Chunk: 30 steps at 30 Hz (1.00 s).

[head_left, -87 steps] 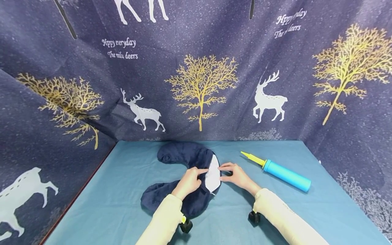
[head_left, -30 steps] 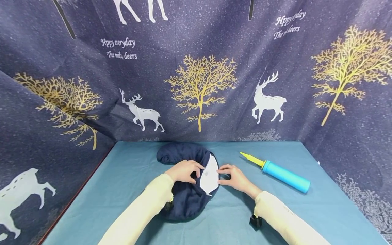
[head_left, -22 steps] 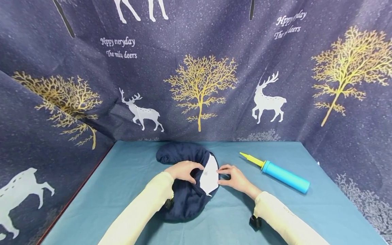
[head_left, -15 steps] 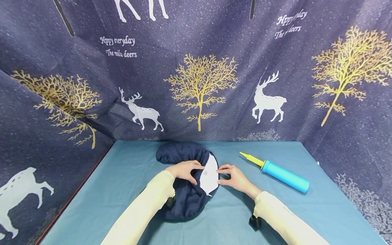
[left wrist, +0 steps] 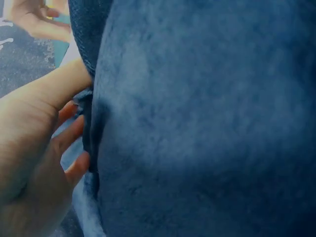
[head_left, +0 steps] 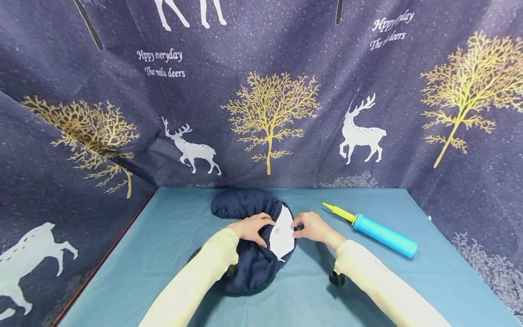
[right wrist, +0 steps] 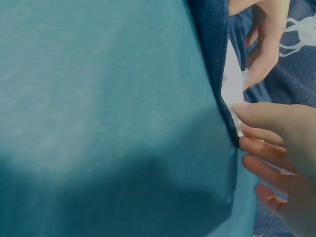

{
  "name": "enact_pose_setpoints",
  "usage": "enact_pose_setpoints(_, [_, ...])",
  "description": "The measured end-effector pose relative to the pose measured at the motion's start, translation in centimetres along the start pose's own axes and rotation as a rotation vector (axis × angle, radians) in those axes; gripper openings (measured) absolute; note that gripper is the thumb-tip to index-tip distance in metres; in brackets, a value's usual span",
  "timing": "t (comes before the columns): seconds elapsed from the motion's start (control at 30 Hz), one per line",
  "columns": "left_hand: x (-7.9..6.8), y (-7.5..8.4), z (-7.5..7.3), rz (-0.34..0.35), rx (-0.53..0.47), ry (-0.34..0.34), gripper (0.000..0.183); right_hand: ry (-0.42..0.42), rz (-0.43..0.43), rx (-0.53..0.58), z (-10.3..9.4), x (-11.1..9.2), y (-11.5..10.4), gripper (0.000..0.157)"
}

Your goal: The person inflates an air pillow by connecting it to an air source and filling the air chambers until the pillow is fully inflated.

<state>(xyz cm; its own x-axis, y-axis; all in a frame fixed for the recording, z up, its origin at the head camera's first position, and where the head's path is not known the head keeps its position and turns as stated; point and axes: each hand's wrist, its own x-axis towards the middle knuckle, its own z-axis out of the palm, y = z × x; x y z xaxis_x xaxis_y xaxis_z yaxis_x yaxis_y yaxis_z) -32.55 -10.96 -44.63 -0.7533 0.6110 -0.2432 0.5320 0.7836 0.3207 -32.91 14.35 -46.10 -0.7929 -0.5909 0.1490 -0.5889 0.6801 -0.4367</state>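
A navy plush neck pillow (head_left: 241, 204) lies on the table, its open end to the left. Along its right curve a zipped opening bares a white inner piece (head_left: 282, 243) with a small grey mark. My left hand (head_left: 251, 227) grips the opening's left edge, thumb and fingers on either side of the cloth in the left wrist view. At the opposite edge, my right hand (head_left: 314, 227) pinches the border beside the white; in the right wrist view its thumb lies on the white near the zipper teeth (right wrist: 227, 37). A zipper pull (head_left: 281, 260) shows at the near end.
To the right lies a blue hand pump (head_left: 384, 236) with a yellow nozzle (head_left: 338, 212), pointing back left. A teal cloth covers the table (head_left: 135, 268). Behind it hangs a dark curtain (head_left: 302, 59) printed with deer and trees.
My left hand has gone from pointing at the white piece to gripping the left edge, and the opening is wider. Lately my right hand's fingers have curled in more and its wrist has risen.
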Motion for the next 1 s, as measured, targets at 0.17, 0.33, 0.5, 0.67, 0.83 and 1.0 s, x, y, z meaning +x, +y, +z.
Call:
enact_pose_setpoints(0.17, [-0.2,-0.5,0.4,0.009,-0.001,0.01,0.079,0.062,0.001,0.034,0.2,1.5,-0.7,0.019])
enact_pose_setpoints(0.33, [-0.5,-1.2,0.9,0.002,-0.021,0.044,0.081,0.081,-0.012,0.135,1.2,2.4,-0.8,0.019])
enact_pose_setpoints(0.5, [-0.5,-1.5,1.1,0.0,-0.043,0.06,0.083,0.077,-0.052,0.188,2.0,2.6,-0.4,0.02])
enact_pose_setpoints(0.67, [-0.6,-1.6,1.1,0.005,-0.063,0.069,0.084,0.035,-0.077,0.197,2.3,3.0,-0.3,0.017])
enact_pose_setpoints(0.83, [-0.5,-1.7,1.2,0.0,-0.044,0.061,0.086,-0.022,-0.032,0.176,2.3,3.4,-0.4,0.012])
enact_pose_setpoints(1.0, [-0.5,-1.6,1.3,-0.01,-0.019,0.051,0.086,-0.007,0.009,0.159,2.8,3.3,-0.4,0.008])
